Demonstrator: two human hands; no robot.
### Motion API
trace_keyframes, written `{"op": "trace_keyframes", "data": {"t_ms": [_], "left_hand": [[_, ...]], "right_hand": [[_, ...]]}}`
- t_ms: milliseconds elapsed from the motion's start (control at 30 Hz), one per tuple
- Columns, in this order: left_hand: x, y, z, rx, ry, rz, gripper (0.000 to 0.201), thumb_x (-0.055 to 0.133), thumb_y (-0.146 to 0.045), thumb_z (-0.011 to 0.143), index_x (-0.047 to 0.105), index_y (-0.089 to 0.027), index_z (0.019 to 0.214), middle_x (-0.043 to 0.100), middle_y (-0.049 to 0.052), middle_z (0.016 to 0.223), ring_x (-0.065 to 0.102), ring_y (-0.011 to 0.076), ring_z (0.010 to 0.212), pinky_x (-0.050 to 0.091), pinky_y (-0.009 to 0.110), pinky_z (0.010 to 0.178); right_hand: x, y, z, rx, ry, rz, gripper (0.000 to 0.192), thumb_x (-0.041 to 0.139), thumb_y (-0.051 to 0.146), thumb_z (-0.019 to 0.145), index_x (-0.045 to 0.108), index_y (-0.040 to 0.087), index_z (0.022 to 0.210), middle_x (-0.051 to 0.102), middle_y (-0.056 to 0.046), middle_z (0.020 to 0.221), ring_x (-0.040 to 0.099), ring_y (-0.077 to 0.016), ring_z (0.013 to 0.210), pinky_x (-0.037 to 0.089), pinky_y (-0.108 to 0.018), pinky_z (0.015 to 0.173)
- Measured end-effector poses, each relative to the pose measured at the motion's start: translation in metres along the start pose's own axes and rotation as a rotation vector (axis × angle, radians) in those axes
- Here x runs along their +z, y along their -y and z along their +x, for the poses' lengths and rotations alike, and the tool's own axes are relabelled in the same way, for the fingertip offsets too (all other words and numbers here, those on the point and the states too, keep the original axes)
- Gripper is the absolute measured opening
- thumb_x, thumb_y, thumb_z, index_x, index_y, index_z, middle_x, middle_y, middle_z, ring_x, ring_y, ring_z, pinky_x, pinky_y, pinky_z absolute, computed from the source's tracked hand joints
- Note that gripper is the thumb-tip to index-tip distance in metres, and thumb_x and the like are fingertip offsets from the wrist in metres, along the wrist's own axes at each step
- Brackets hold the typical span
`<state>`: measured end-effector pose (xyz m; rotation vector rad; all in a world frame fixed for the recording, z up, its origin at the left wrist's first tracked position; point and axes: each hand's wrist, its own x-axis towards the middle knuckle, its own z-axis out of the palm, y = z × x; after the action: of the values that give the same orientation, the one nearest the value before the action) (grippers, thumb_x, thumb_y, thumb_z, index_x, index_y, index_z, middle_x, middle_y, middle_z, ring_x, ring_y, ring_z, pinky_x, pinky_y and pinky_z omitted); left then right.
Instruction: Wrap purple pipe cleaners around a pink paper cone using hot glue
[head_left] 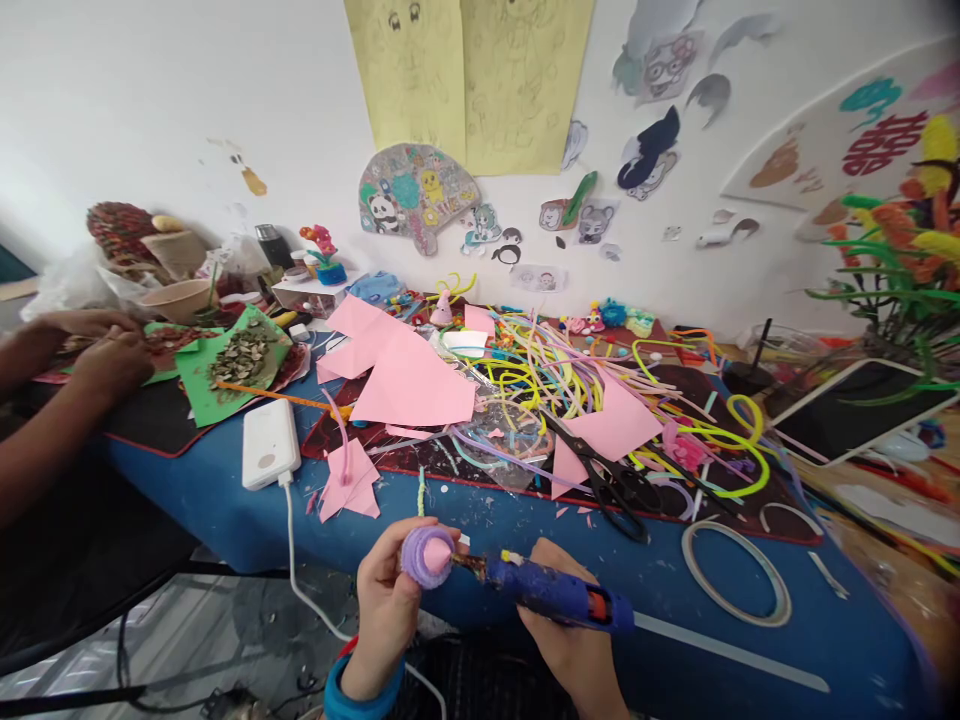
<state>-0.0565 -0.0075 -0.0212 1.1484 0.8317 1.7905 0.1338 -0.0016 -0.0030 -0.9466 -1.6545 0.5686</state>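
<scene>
Head view, 1 frame. Near the bottom edge we see the left hand (386, 600) with its fingers curled closed around a small purple fuzzy ring with a pink centre (427, 555), held just above the near edge of the blue table cover (660, 590). The right hand (574, 645) is wrapped closed around the grip of a blue glue gun (551, 590); the gun lies nearly level, its nozzle pointing left and touching, or just beside, the pink centre. We cannot tell whether the trigger finger is pressed.

Beyond the 2 hands, a bare strip of blue cover runs along the near edge. On the right part of that strip lies a flat white tape ring (739, 575). Farther back the surface is crowded: black scissors (607, 475) lie open on a pink paper triangle (611, 425), a large pink sheet (409, 380) sits left of centre, and a tangle of pipe cleaners (555, 375) fills the middle up to the wall. A white power bank (270, 440) rests near the left front corner, its cable dropping over the edge. Small pink offcuts (349, 480) lie between the power bank and the left hand.

At the far left, another person's hands (97, 350) rest beside a green sheet (232, 365) covered with seeds, well apart from our 2 hands.
</scene>
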Motion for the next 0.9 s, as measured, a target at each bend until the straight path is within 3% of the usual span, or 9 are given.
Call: {"op": "trace_keyframes", "data": {"t_ms": [400,900], "left_hand": [[0.008,-0.006,0.006,-0.081,-0.001,-0.008,0.056,0.072,-0.069,0.078,0.083,-0.019,0.101,0.080,0.009,0.073,0.073,0.0217,0.056,0.061,0.028,0.054],[0.009,-0.012,0.006,-0.375,0.055,-0.274,0.046,0.072,-0.061,0.084,0.081,-0.017,0.093,0.071,0.002,0.060,0.066,0.0159,0.039,0.048,0.021,0.040]], "right_hand": [[0.000,0.001,0.001,-0.019,-0.001,-0.001,0.024,0.058,0.013,0.089,0.047,0.023,0.070,0.049,0.008,0.062,0.051,-0.0092,0.051,0.039,-0.019,0.049],[0.001,0.003,0.001,-0.030,0.021,0.015,0.023,0.057,0.012,0.088,0.046,0.023,0.072,0.047,0.008,0.062,0.050,-0.0094,0.052,0.037,-0.019,0.049]]}}
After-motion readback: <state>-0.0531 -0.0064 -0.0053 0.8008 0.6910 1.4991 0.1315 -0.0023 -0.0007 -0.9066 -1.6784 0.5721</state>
